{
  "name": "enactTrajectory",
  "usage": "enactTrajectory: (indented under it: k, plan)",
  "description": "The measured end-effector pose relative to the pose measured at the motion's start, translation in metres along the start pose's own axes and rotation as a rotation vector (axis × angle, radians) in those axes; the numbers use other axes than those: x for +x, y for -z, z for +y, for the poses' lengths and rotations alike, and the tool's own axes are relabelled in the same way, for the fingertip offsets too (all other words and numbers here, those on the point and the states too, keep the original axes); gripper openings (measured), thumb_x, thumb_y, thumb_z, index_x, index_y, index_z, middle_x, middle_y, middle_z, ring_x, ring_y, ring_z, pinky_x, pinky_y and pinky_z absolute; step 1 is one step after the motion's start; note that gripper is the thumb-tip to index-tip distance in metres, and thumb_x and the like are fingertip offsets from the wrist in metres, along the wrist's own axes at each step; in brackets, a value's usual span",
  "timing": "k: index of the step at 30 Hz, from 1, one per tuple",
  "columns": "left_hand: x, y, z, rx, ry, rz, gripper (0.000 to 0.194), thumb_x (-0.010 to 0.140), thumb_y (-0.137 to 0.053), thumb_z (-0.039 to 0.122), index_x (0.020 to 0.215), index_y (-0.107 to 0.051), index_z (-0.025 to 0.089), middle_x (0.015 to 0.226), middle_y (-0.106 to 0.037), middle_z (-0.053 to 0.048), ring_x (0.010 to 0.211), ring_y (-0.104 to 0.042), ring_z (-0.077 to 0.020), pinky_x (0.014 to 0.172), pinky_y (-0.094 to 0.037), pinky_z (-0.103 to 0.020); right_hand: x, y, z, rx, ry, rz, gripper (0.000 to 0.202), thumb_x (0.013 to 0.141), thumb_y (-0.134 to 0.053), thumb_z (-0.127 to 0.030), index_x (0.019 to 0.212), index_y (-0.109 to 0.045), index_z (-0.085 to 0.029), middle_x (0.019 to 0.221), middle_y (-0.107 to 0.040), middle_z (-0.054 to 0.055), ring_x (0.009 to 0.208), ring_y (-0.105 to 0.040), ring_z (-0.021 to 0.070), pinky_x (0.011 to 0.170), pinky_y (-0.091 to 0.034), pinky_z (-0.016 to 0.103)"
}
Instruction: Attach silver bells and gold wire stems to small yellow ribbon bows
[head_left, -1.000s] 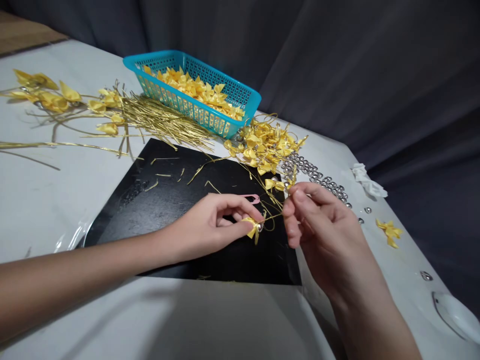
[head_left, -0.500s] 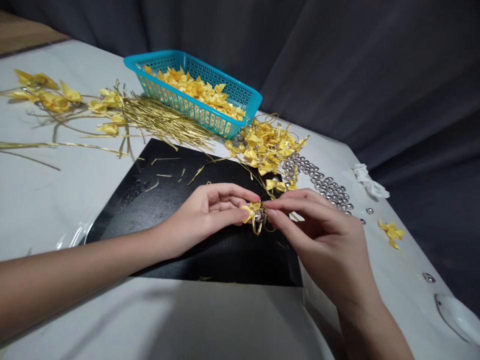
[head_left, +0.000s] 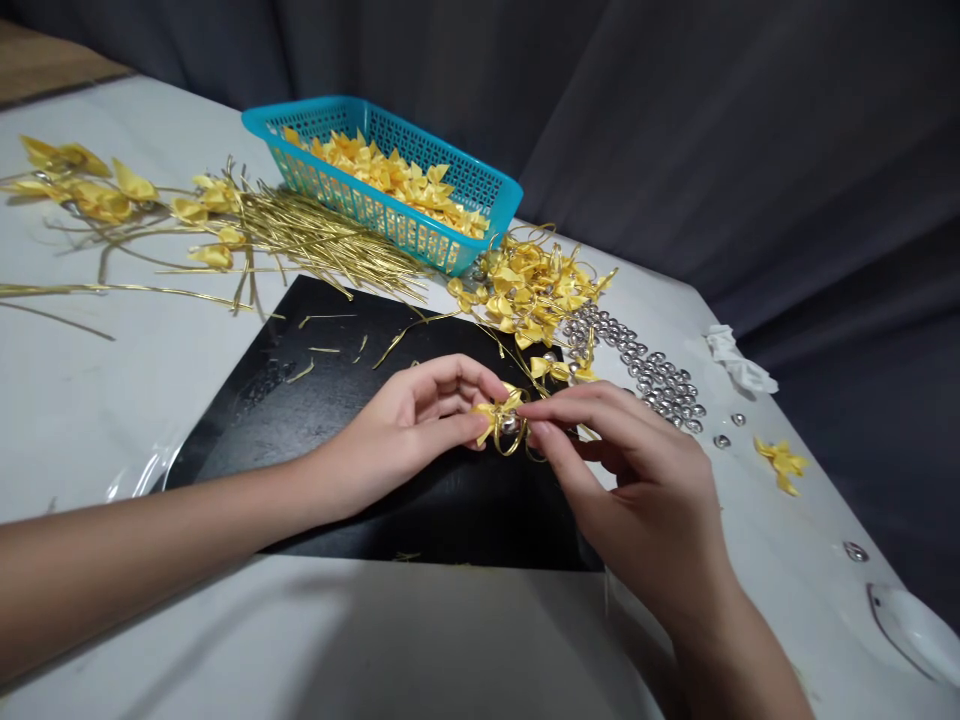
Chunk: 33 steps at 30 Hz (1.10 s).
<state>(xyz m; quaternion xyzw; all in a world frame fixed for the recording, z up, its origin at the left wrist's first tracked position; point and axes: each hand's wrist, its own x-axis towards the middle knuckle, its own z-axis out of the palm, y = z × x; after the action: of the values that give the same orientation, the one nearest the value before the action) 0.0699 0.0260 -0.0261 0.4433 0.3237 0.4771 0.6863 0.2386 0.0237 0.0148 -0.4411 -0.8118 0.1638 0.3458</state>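
Between thumb and fingers, my left hand (head_left: 409, 430) pinches a yellow ribbon bow (head_left: 485, 420). A round silver bead (head_left: 511, 424) sits at the bow's middle, and a thin gold wire (head_left: 504, 452) curves in loops around it. My right hand (head_left: 649, 475) is closed at the bow's right side, thumb and forefinger on the gold wire; the exact pinch point is partly hidden. Both hands are above a black mat (head_left: 360, 525) strewn with short gold scraps. Just beyond my right fingers lies another yellow bow (head_left: 550, 368).
Behind the mat stands a blue basket (head_left: 360, 190) of yellow bows, with a bundle of gold wires (head_left: 330, 240) alongside. Finished-looking wired bows (head_left: 532, 285) are heaped right of it, near scattered silver beads (head_left: 667, 385). A white crumpled item (head_left: 739, 360) and white dish-like object (head_left: 915, 630) lie right.
Both hands have shifted slightly left with the bow. The bow has turned a little, and the wire loops around the bead now sit differently, with one showing above the right fingertips.
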Motion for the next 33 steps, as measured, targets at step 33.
enactTrajectory:
  k: [33]
  plan:
    - [0.0007,-0.0009,0.0012,0.045,0.009,-0.022,0.007,0.077,-0.061,0.013,0.081,-0.057,0.016,0.074,-0.059,0.002,0.07,-0.053,-0.0078,0.068,-0.041,-0.018,-0.0005,-0.0023,0.0008,0.032,-0.089,-0.008,0.014,0.079,-0.056,-0.007,0.079,-0.064,-0.018,0.076,-0.063,0.004,0.067,-0.061,0.0114,0.045,-0.048,0.017]
